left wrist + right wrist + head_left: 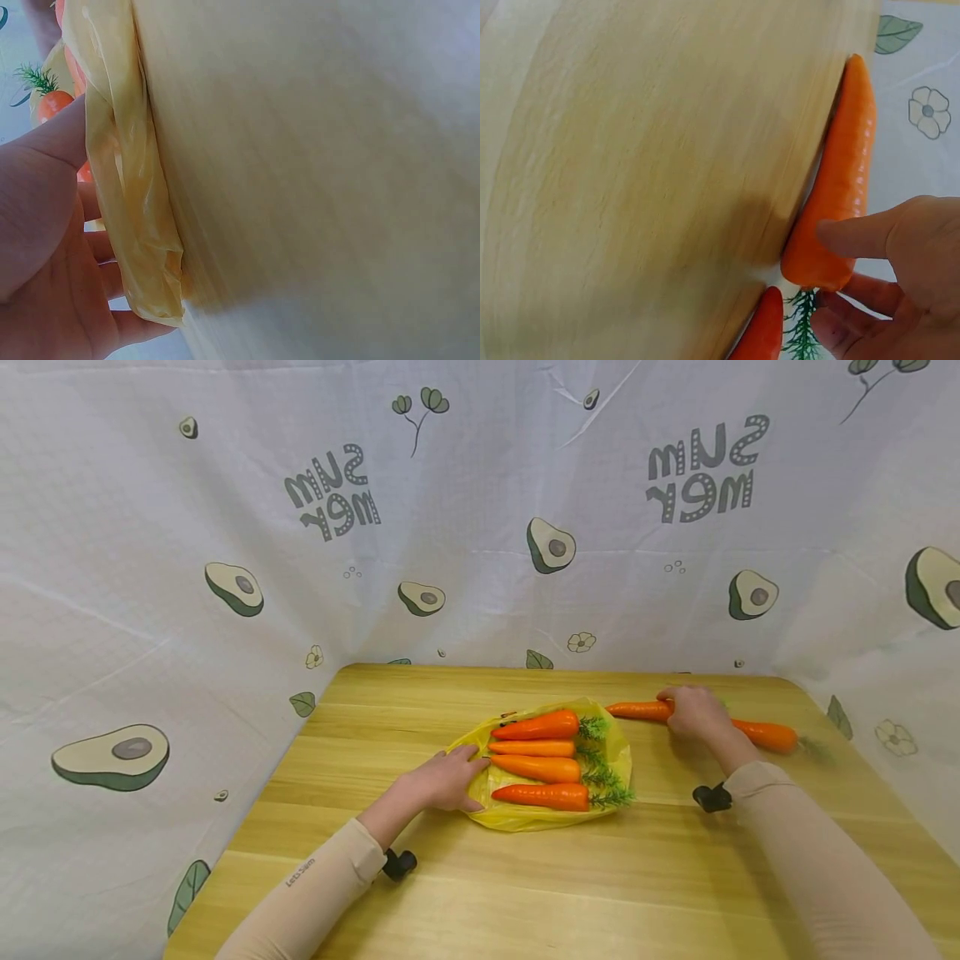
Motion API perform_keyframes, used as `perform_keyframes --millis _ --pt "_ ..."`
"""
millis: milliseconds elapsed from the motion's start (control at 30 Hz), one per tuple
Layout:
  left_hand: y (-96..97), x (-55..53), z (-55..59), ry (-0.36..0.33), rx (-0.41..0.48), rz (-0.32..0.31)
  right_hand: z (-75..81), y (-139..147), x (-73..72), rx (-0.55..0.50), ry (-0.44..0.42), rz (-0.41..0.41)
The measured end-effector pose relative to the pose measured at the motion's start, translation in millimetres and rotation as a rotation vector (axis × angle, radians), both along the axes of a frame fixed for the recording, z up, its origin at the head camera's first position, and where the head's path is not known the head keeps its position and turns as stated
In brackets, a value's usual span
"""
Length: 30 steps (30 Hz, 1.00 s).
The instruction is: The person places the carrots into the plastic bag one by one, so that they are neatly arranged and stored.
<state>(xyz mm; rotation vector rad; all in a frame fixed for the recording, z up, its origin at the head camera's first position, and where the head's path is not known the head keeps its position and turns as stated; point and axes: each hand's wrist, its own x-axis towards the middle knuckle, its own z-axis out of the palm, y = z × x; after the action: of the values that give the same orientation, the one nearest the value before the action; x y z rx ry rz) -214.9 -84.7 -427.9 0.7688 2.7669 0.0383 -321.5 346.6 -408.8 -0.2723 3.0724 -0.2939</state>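
Note:
An open yellow plastic bag (517, 818) lies on the table with several orange carrots (536, 768) in it, side by side, green tops to the right. My left hand (447, 778) is at the bag's left rim, fingers spread and reaching over the edge. In the left wrist view, folded film (135, 195) of the bag crosses in front of those fingers. Farther back on the right, my right hand (696, 714) grips the thick end of another carrot (840, 165). Its thumb lies on the carrot's side, while the other fingers curl by the green top (802, 326).
One more carrot (768, 735) lies right of my right hand, near the table's right edge. The wooden table (525, 893) meets a white cloth (480, 527) printed with avocados behind and at the sides. A small black device (399, 864) sits at each wrist.

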Motion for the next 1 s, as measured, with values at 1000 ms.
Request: perform_keyframes --millis 1000 --pt "0.5 0.6 -0.4 0.014 -0.009 -0.011 5.4 1.1 3.0 -0.031 0.038 0.018"
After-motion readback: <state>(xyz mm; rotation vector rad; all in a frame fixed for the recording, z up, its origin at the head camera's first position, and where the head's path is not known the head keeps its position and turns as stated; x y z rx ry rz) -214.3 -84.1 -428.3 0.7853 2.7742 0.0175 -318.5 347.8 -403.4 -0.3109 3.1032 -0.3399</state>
